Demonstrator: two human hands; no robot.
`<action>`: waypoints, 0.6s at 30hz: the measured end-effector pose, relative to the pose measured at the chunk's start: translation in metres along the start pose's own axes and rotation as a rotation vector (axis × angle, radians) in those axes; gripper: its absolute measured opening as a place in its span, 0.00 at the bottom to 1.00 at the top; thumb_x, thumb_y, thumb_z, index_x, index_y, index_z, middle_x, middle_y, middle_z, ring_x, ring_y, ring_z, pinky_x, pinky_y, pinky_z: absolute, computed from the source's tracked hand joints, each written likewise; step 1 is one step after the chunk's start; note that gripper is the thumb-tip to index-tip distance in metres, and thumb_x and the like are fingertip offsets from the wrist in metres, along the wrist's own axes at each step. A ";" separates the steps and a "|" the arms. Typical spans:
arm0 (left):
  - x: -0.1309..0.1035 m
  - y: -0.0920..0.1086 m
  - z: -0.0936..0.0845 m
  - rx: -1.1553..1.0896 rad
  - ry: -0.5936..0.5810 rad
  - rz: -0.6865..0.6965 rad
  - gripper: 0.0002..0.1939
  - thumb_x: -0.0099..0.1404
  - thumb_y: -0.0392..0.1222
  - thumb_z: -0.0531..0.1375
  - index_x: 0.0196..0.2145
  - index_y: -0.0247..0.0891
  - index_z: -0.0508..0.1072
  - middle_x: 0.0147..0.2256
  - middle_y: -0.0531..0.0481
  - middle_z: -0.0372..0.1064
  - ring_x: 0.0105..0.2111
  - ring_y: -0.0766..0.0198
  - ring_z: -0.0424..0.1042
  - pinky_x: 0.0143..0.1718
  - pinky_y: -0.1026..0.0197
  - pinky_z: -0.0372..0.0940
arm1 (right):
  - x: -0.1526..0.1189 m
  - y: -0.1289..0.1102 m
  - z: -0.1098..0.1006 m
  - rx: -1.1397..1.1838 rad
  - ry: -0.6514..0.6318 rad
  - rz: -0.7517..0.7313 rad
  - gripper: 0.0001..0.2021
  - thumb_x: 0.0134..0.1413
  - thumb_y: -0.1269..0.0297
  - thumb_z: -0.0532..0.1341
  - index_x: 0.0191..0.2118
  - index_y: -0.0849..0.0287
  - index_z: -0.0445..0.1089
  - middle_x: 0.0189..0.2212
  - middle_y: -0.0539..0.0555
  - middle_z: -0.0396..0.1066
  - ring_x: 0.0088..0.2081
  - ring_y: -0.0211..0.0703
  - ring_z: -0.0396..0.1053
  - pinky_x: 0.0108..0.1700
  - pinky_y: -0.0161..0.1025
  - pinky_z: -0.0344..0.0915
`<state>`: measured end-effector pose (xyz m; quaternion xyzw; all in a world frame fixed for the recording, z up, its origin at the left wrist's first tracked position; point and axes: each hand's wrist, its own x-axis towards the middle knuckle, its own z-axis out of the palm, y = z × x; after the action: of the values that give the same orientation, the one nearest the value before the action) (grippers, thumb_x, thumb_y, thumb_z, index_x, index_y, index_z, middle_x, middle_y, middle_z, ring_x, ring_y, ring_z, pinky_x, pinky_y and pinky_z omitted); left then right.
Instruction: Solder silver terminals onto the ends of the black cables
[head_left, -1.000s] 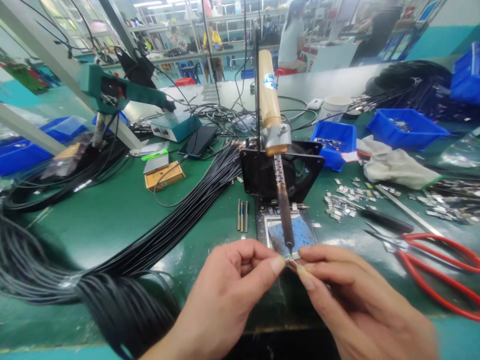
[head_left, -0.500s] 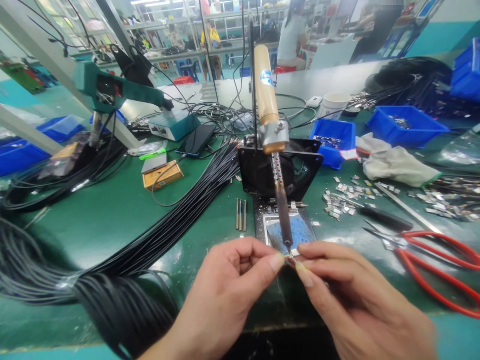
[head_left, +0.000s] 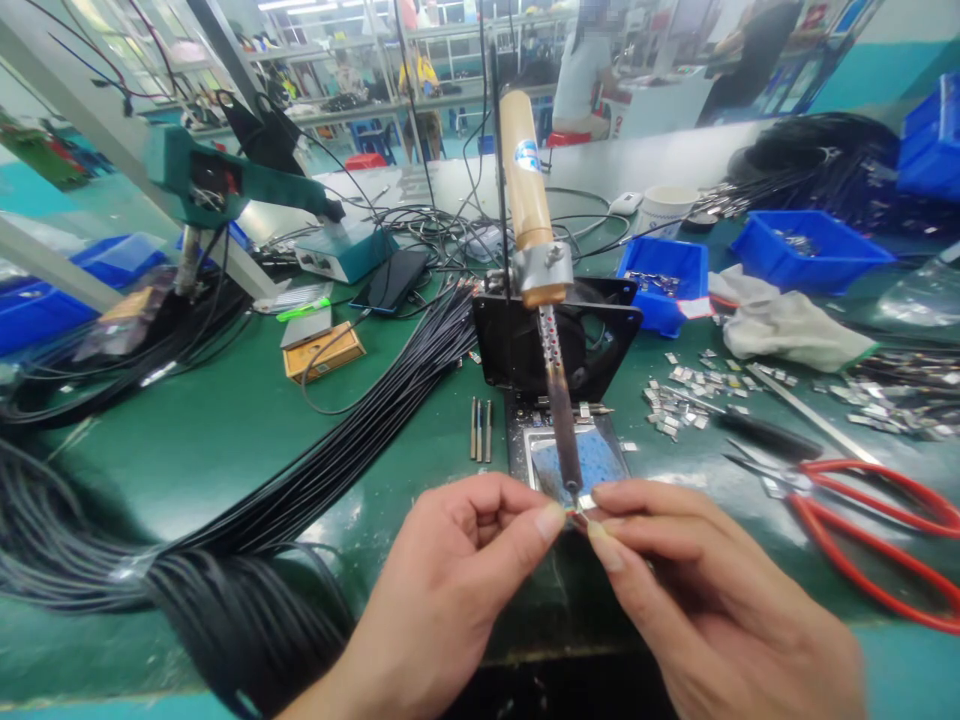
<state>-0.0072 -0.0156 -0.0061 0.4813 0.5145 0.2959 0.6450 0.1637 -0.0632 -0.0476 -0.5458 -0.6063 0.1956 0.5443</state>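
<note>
My left hand is closed in a pinch on thin coloured wires, whose tips show just past the thumb. Opposite it, my right hand pinches a small silver metal connector; fingers partly cover it. Both sets of fingertips almost meet under the tip of a soldering iron. The wooden-handled iron is clamped, pointing down, and its tip is at the wires and connector. Behind the fingertips lies a blue sponge in a metal tray. Whether the iron touches the wires is too small to tell.
A black fan stands behind the iron. Bundled black cables lie left, red-handled scissors right. Loose metal connectors, a white glove and blue bins are at the right. People sit in the background.
Hardly anything differs. The whole view has shifted slightly, and both hands stay pinched together beneath the iron's tip.
</note>
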 end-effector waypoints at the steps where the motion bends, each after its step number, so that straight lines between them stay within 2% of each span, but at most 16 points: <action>1: -0.001 0.000 0.000 0.001 0.000 0.003 0.13 0.67 0.50 0.67 0.33 0.37 0.79 0.23 0.59 0.63 0.23 0.71 0.51 0.24 0.68 0.51 | 0.000 0.000 0.000 -0.001 -0.001 -0.004 0.06 0.60 0.71 0.66 0.39 0.50 0.75 0.44 0.45 0.77 0.43 0.33 0.76 0.49 0.28 0.70; 15: 0.002 0.001 0.000 0.000 0.005 0.013 0.12 0.66 0.49 0.67 0.32 0.37 0.79 0.23 0.58 0.66 0.23 0.71 0.54 0.25 0.67 0.53 | -0.001 -0.001 -0.001 0.001 0.002 0.006 0.06 0.60 0.71 0.66 0.38 0.50 0.75 0.44 0.45 0.77 0.42 0.33 0.77 0.48 0.28 0.71; 18: 0.001 0.003 0.000 -0.007 -0.003 0.007 0.12 0.67 0.49 0.67 0.32 0.37 0.79 0.24 0.57 0.68 0.23 0.71 0.56 0.25 0.67 0.53 | -0.001 -0.003 0.001 0.053 0.026 0.049 0.06 0.59 0.71 0.66 0.37 0.51 0.75 0.43 0.47 0.77 0.42 0.36 0.77 0.45 0.29 0.74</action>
<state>-0.0066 -0.0140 -0.0039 0.4812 0.5108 0.2992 0.6466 0.1617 -0.0648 -0.0460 -0.5482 -0.5802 0.2176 0.5617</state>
